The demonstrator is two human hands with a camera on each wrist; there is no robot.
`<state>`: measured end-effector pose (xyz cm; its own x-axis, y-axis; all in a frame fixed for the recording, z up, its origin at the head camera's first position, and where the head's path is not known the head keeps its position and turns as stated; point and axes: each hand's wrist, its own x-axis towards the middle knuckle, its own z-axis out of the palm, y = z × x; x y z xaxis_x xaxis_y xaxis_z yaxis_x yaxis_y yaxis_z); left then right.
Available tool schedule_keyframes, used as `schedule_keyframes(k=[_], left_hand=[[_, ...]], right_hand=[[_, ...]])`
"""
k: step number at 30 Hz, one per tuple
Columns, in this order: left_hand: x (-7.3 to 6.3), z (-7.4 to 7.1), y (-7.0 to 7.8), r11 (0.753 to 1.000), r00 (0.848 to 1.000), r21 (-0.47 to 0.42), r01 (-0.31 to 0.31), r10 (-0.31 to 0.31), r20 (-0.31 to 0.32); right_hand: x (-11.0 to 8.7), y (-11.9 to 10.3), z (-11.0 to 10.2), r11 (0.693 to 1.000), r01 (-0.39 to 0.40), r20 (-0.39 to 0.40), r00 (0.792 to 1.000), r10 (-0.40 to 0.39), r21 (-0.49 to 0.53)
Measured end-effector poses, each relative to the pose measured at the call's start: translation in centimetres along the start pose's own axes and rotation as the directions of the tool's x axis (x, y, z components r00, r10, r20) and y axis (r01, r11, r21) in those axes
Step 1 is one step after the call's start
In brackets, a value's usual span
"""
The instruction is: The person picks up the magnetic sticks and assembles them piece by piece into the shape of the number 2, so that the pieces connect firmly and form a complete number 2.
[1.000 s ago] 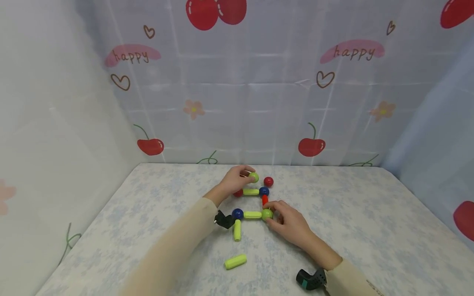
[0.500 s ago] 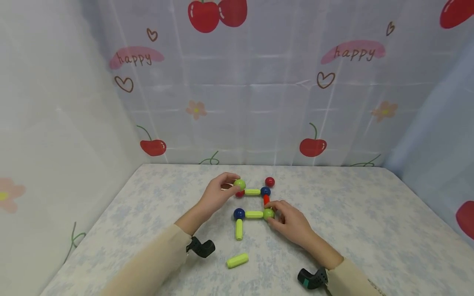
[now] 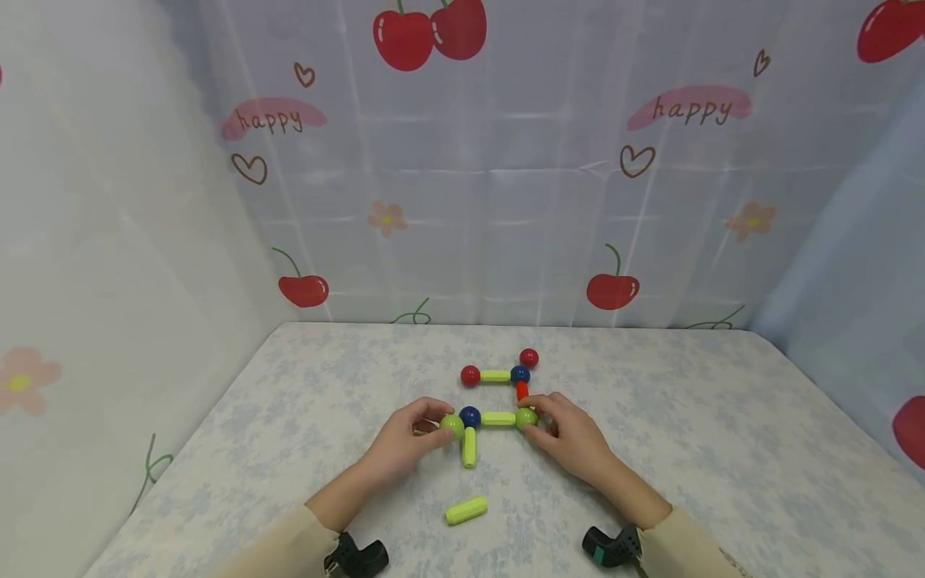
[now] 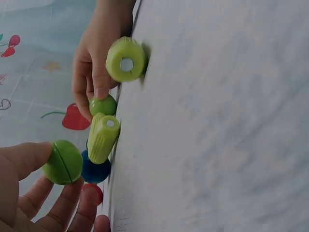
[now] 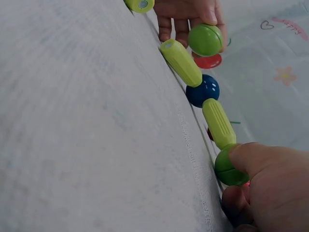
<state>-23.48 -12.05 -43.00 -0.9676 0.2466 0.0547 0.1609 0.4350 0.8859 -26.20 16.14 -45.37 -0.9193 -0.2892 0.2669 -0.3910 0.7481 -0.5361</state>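
My left hand [image 3: 405, 440] pinches a green ball [image 3: 451, 426] between thumb and fingers, just left of a dark blue ball [image 3: 470, 417]. In the right wrist view, this green ball [image 5: 205, 40] is off the table, with a gap to the blue ball [image 5: 203, 90]. From the blue ball, one lime magnetic rod [image 3: 470, 448] points toward me and another rod [image 3: 499, 419] runs right to a second green ball [image 3: 526, 418]. My right hand [image 3: 574, 437] grips that second ball on the table. A red rod [image 3: 522, 391] leads back from it, partly hidden by my fingers.
Behind, a blue ball [image 3: 520, 375], a lime rod [image 3: 495, 376] and a red ball [image 3: 470, 376] form a row. Another red ball [image 3: 529, 358] sits at the blue one's far side; I cannot tell whether they touch. A loose lime rod [image 3: 466, 510] lies in front.
My left hand has brought its green ball from the back of the table, past the rear red ball, toward me to the front blue ball. The right hand keeps its grip in place.
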Motion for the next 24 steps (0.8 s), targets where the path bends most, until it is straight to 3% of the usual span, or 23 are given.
schedule_keyframes(k=[10,17,24], left_hand=[[-2.0,0.5,-1.2,1.0,0.996,-0.011,0.013,-0.012,0.089],[-2.5,1.0,-1.8,0.998,0.993,0.026,-0.052,0.049,0.108],[-2.7,1.3,-2.0,0.982,0.982,0.111,-0.155,0.141,0.124]], right_hand=[[0.0,-0.1,0.0,1.0,0.011,-0.017,1.0,-0.01,0.01],[0.0,0.0,0.1,1.0,0.01,-0.011,1.0,-0.009,0.015],[-0.1,0.0,0.1,1.0,-0.006,-0.011,1.0,0.006,0.009]])
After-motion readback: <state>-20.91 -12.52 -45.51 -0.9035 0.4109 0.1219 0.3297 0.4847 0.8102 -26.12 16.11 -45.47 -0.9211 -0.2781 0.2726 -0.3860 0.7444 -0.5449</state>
